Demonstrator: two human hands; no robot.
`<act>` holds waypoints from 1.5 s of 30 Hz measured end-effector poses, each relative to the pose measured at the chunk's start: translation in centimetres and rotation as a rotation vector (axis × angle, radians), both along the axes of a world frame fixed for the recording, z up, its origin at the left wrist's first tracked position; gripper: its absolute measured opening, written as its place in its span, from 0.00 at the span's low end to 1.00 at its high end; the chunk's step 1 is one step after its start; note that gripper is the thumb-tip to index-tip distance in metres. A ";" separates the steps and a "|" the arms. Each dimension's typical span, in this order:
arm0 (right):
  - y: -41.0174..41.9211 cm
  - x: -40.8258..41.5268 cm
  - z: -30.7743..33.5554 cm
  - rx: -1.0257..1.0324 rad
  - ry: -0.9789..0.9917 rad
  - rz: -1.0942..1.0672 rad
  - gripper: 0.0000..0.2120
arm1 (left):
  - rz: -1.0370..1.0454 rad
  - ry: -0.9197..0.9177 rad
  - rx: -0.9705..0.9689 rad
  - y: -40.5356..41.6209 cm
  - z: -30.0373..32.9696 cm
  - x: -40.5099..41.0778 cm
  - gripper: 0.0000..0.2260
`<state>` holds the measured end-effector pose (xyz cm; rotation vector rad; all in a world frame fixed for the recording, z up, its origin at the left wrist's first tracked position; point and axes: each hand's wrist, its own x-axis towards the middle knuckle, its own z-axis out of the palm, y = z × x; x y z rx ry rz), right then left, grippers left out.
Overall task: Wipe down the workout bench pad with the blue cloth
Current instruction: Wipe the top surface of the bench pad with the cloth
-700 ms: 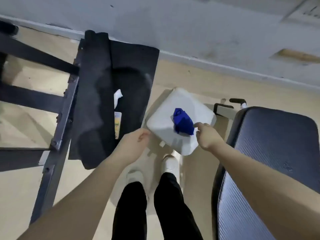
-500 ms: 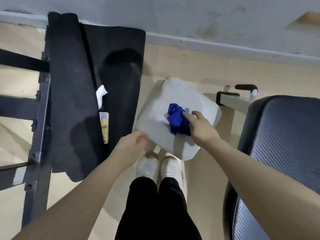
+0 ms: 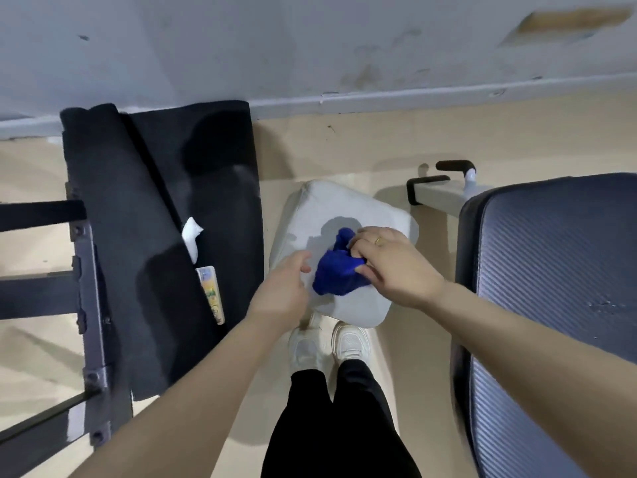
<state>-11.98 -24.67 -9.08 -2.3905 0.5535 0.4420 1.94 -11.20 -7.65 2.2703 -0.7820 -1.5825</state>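
A crumpled blue cloth [image 3: 336,270] lies on a white square stool [image 3: 358,212] in front of my feet. My right hand [image 3: 396,267] is on the cloth, fingers and thumb closed around its right side. My left hand [image 3: 284,291] hovers at the stool's left edge, fingers loosely curled, holding nothing and just short of the cloth. The workout bench pad [image 3: 551,288], dark with a ribbed texture, fills the right side, beside my right forearm.
A black rolled mat [image 3: 155,236] hangs over a dark metal frame [image 3: 86,305] on the left, with a white tissue [image 3: 192,238] and a small packet [image 3: 212,294] tucked in it. The bench's white leg [image 3: 437,194] and the wall stand behind the stool.
My right hand has moved further onto the cloth and closed its fingers around it. My left hand has come up toward the cloth. The camera has tilted lower and closer.
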 end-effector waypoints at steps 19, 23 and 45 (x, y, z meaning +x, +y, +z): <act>-6.9 -15.8 19.0 0.208 0.512 -0.417 0.08 | -0.717 0.213 0.019 -9.7 15.6 -4.3 0.09; -7.9 -21.0 16.7 0.557 0.162 -1.022 0.14 | -0.255 0.393 -0.073 -10.9 13.5 -9.7 0.09; -15.2 -24.6 6.0 -0.349 -0.006 -0.864 0.20 | -0.261 -0.232 -0.237 -25.8 7.2 -24.8 0.15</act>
